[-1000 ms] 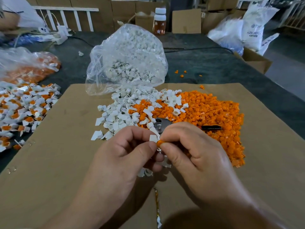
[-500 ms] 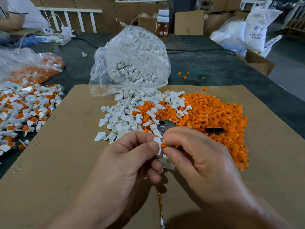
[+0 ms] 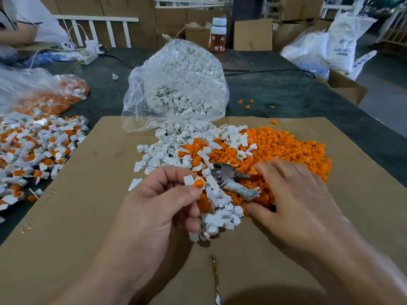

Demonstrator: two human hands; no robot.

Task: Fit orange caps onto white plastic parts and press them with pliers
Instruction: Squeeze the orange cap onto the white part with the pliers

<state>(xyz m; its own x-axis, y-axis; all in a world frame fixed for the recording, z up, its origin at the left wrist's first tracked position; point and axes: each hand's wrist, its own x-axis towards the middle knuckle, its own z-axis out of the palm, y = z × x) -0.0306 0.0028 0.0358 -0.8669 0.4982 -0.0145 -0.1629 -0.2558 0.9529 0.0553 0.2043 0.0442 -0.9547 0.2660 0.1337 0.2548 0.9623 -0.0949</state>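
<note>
My left hand [image 3: 158, 208] pinches a white plastic part with an orange cap [image 3: 196, 182] set in it, held just above the cardboard. My right hand [image 3: 293, 199] lies spread over the handles of the pliers [image 3: 229, 175], thumb under, fingers on top, not closed around them. The pliers lie on the pile of orange caps [image 3: 282, 148], jaws pointing left. Loose white parts [image 3: 167, 150] lie scattered left of the orange pile and beneath my left hand.
A clear bag of white parts [image 3: 178, 84] stands behind the piles. Capped parts [image 3: 37, 148] heap at the left by a bag of orange caps [image 3: 44, 93]. Brown cardboard sheet [image 3: 88, 216] covers the dark table. Boxes, a bottle [image 3: 218, 36] and sacks stand behind.
My hands have separated: the right hand let go of the orange cap, now seated in the white part, and moved right onto the pliers. The left hand keeps the part.
</note>
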